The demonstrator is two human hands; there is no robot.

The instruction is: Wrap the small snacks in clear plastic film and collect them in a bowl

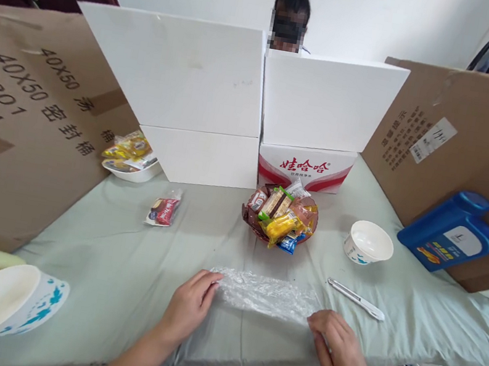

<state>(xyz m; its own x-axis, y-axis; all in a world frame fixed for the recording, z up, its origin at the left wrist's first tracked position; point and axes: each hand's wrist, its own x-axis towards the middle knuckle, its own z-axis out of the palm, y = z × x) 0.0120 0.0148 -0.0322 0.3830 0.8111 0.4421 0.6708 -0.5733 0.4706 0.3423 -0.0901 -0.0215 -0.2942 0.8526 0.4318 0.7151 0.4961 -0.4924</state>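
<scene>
The clear bag (pixel 266 294) lies crosswise between both hands, left hand (pixel 191 305) pinching its left end, right hand (pixel 338 349) its right end

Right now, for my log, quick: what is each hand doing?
Left hand: fingers pinch the left end of the clear plastic bag.
Right hand: fingers rest on the bag's right end; grip cannot be told.

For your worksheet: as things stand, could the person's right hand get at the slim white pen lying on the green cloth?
Probably yes. The right hand rests on the clear plastic sheet's edge, and the slim white pen lies just beyond it on the pale green tablecloth, with nothing between them.
</scene>
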